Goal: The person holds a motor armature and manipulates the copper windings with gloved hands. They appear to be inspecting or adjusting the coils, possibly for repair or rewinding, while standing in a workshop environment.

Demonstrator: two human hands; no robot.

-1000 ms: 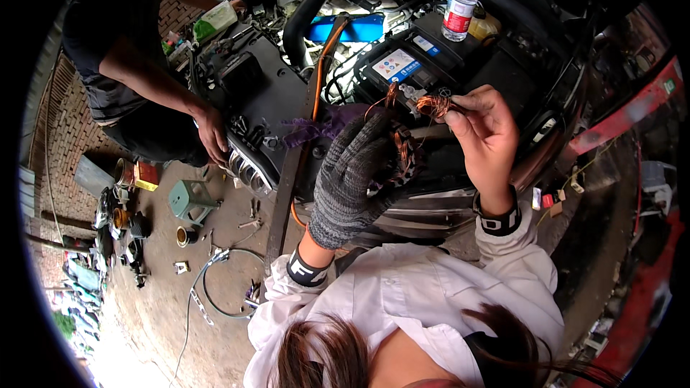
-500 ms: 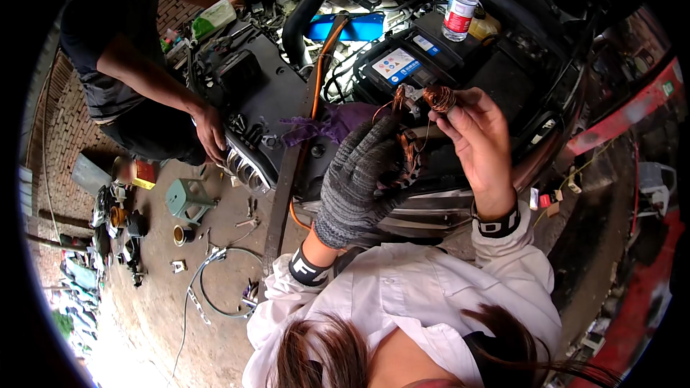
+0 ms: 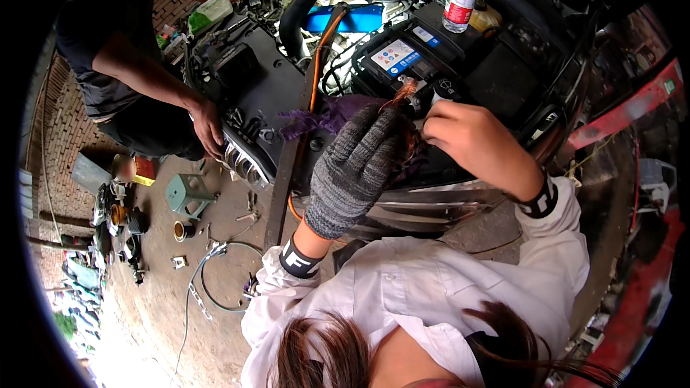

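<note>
This looks like a rough vehicle repair workshop. The front of a dark car stands opened up, showing a broad black plastic engine-bay cover [image 3: 266, 75], a boxy black battery with a white-and-blue label [image 3: 394, 56] and a clear-lensed headlight [image 3: 244, 164]. On the stained grey-brown concrete floor [image 3: 162, 298] lie a looped dark cable [image 3: 203, 289] and an untidy row of dark mechanical parts [image 3: 135, 224], near a pale green plastic stool [image 3: 184, 187]. Weathered brown brickwork [image 3: 68, 126] borders the left side.
</note>
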